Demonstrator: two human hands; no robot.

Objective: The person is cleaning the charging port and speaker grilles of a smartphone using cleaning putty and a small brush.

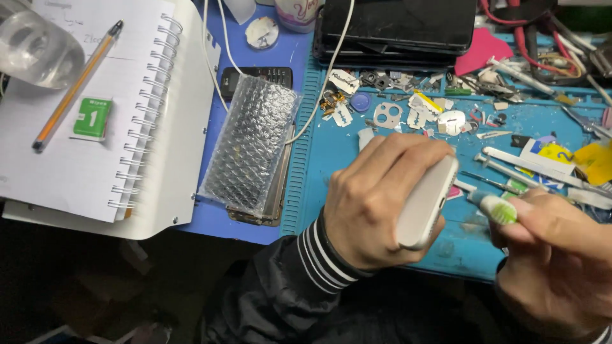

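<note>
My left hand point(376, 197) grips a white smartphone point(426, 205) on edge, its bottom end turned toward my right hand. My right hand point(561, 261) holds a small brush with a green-and-white head point(497, 207) close to the phone's lower edge, just apart from it. Both hands hover over the front of a blue work mat point(319, 172). A black sleeve with white stripes covers my left wrist.
A bubble-wrap pouch point(252, 143) lies on another phone at the mat's left edge. A spiral notebook point(95, 108) with an orange pen point(76, 86) and a green sachet point(92, 118) sits left. Razor blades, small parts, tweezers point(510, 169) and cables litter the mat's back; a dark tablet point(398, 28) lies behind.
</note>
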